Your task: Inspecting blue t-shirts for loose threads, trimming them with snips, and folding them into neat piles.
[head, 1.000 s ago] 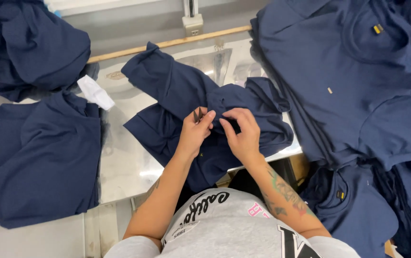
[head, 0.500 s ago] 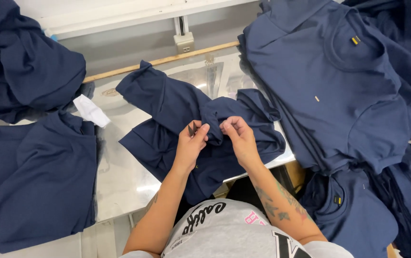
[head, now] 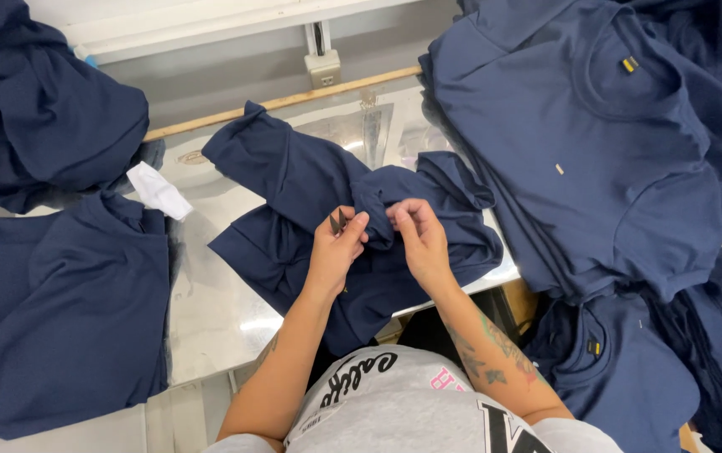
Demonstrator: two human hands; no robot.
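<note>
Navy shirt (head: 294,180) lies crumpled mid-surface (head: 210,310), right in front of you. Your left hand (head: 333,252) has its fingers closed on small thread snips (head: 337,221), tips up, w/ fingertips also on a bunched fold of the fabric. Your right hand (head: 419,239) pinches the same fold from the other side. Folded navy shirts (head: 59,310) sit to the left, a flat stack (head: 596,151) to the right.
</note>
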